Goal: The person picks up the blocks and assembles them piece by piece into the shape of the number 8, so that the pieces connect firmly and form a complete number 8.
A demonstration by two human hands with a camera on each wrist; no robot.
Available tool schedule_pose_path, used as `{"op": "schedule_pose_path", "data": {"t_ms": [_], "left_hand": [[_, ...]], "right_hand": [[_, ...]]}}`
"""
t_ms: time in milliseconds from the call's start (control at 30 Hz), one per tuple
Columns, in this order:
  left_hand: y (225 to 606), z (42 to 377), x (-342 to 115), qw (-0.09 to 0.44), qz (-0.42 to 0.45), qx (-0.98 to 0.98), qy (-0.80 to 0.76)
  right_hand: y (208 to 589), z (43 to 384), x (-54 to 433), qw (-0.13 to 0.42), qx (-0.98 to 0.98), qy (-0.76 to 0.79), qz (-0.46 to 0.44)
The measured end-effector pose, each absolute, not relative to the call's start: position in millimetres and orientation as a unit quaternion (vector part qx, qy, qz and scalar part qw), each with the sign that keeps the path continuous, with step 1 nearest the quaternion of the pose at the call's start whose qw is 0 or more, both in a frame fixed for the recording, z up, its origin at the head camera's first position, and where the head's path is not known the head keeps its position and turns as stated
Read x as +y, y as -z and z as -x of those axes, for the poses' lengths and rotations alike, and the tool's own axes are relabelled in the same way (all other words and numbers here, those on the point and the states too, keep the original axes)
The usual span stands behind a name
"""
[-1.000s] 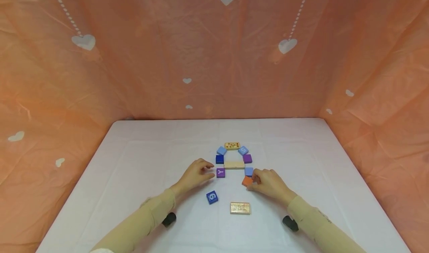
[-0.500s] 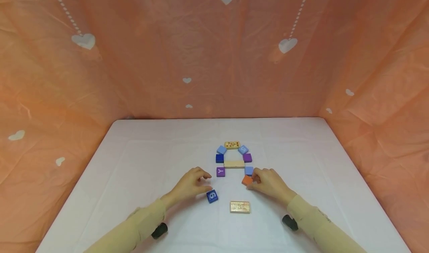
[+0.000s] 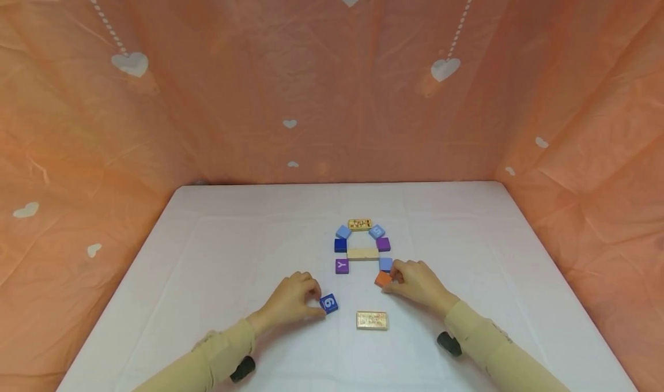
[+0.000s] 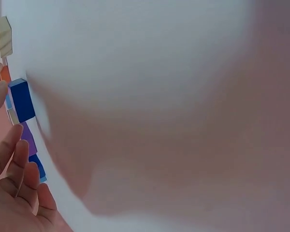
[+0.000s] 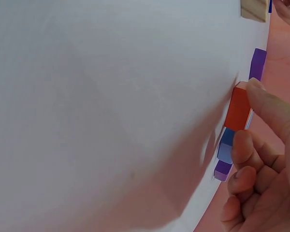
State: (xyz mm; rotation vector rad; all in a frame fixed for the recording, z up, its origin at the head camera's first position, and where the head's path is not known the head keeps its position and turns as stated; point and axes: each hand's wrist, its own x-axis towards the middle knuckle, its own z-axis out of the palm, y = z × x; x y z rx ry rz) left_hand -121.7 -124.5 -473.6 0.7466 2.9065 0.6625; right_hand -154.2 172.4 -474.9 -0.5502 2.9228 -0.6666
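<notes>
My left hand [image 3: 291, 301] has its thumb and index finger at two corners of a dark blue block marked 6 [image 3: 329, 304], pinching it lightly on the table. In the left wrist view the same blue block [image 4: 22, 100] stands between thumb and index fingertip, other fingers loosely curled. My right hand [image 3: 421, 282] pinches an orange block [image 3: 383, 279], which stands tilted against the near end of a light blue block [image 3: 385, 264]. The right wrist view has the orange block [image 5: 239, 107] between thumb and index finger. A purple Y block [image 3: 342, 266] sits opposite the light blue one.
An arch of blocks continues behind: dark blue [image 3: 340, 245], purple [image 3: 383, 244], two light blue ones, and a gold-printed tile [image 3: 359, 225] at the top. A plain wooden bar [image 3: 362, 255] spans its middle. Nearer lies another gold-patterned wooden tile [image 3: 372, 320] on the white tabletop [image 3: 249, 225].
My left hand has moved from beside the purple Y block down and toward me to the blue 6 block, its thumb and index closing round it. The right hand keeps still on the orange block.
</notes>
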Motion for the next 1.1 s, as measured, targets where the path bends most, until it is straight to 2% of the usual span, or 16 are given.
{"op": "schedule_pose_path", "data": {"t_ms": [600,800,1100], "left_hand": [[475,123,-114,0.02,-0.237,0.95,-0.201],[477,129,-105,0.0,-0.232,0.95,-0.209],[481,137,-88,0.016,-0.191,0.946,-0.261]], "right_hand": [[476,155,172,0.056,0.959,0.222,0.169],[475,155,172,0.064,0.959,0.223,0.163],[474,154,172,0.065,0.96,0.224,0.157]]}}
